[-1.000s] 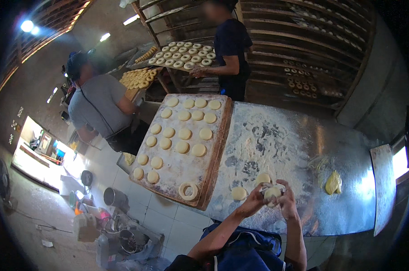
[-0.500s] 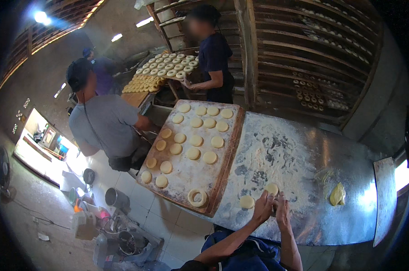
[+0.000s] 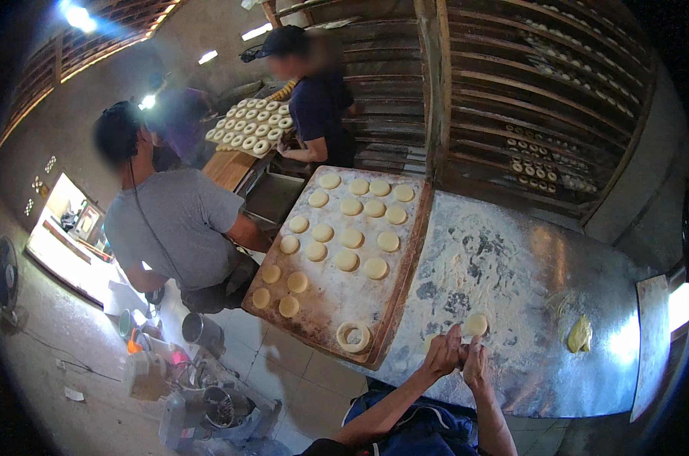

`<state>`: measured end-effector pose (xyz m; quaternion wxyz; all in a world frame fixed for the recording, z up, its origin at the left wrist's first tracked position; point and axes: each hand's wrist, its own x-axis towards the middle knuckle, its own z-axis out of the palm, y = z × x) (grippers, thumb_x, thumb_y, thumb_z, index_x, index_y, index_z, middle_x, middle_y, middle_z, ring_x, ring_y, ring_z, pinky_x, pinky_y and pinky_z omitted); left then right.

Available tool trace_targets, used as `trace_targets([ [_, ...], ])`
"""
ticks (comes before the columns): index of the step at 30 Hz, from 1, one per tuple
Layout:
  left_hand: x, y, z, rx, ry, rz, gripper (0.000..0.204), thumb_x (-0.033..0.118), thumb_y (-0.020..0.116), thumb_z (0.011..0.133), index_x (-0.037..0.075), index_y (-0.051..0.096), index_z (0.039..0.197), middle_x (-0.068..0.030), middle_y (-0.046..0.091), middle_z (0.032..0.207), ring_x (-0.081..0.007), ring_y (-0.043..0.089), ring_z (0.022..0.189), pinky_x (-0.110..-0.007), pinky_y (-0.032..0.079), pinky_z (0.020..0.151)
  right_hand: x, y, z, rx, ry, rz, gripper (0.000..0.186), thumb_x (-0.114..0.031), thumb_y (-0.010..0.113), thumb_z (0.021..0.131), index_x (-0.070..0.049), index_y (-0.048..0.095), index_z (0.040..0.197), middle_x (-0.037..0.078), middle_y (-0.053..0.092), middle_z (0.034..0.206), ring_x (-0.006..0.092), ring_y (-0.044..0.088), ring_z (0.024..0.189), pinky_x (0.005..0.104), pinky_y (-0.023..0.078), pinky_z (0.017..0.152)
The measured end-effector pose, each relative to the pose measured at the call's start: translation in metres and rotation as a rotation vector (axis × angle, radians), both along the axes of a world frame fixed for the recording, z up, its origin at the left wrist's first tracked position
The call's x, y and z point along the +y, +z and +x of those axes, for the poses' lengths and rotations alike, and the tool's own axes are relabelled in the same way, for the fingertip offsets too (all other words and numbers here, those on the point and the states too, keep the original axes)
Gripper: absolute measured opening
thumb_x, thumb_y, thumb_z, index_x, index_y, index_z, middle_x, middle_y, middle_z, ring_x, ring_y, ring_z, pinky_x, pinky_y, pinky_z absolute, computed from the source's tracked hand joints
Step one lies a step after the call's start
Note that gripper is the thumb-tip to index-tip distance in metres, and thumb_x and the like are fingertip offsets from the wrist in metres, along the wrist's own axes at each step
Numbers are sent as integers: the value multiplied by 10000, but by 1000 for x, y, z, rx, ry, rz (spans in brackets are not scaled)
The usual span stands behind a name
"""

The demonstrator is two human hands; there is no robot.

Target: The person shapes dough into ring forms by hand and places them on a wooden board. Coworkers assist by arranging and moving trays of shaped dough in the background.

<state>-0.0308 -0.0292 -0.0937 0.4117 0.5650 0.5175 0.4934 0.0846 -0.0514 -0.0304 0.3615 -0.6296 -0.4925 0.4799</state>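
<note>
My left hand and my right hand are close together over the near edge of the floured metal table. Their fingers are bent inward, and whatever lies between them is hidden. Just beyond the fingertips sits a pale round dough disc. A second dough disc is mostly covered by my left hand. On the left, a floured wooden board bears several flat dough discs in loose rows. A dough ring with a wide hole lies at its near corner.
A yellowish lump rests on the metal table at right. One person in grey stands left of the board; another in dark clothes holds a tray of dough rings. Wooden racks stand behind. Buckets are on the floor.
The view has shifted slightly. My hands have moved a little left against the table, now covering most of the left disc. The dark-clothed person has turned and carried the ring tray lower and leftward.
</note>
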Motion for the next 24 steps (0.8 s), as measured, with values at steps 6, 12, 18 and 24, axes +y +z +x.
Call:
trace_targets([
  [6, 0, 21, -38, -1093, 18, -328, 483, 443, 366, 1018, 25, 489, 810, -158, 484, 685, -298, 574, 579, -424, 443, 514, 3, 5, -30, 245, -124, 214, 698, -556, 441, 990, 103, 633, 865, 165, 652, 758, 231, 626, 743, 384, 511, 631],
  [12, -7, 31, -81, -667, 18, -128, 308, 383, 468, 1005, 122, 507, 845, 3, 508, 749, -193, 590, 725, -356, 454, 602, 4, 13, -76, 224, -11, 76, 690, -529, 412, 1005, 93, 605, 777, 164, 624, 669, 239, 593, 670, 398, 486, 671],
  [18, -14, 35, -128, 127, 62, 158, 378, 408, 413, 1020, 94, 511, 835, -21, 518, 727, -179, 540, 693, -359, 446, 659, 12, 32, -101, -73, 313, 188, 550, -423, 410, 1024, 40, 603, 797, 174, 597, 766, 231, 586, 716, 389, 464, 677],
  [24, -16, 35, -174, -382, 163, 62, 491, 423, 330, 1040, 41, 502, 784, -81, 525, 694, -206, 533, 645, -371, 429, 592, 25, 36, -160, 150, 370, 285, 550, -426, 427, 1006, 60, 654, 888, 211, 621, 708, 259, 608, 675, 402, 464, 638],
])
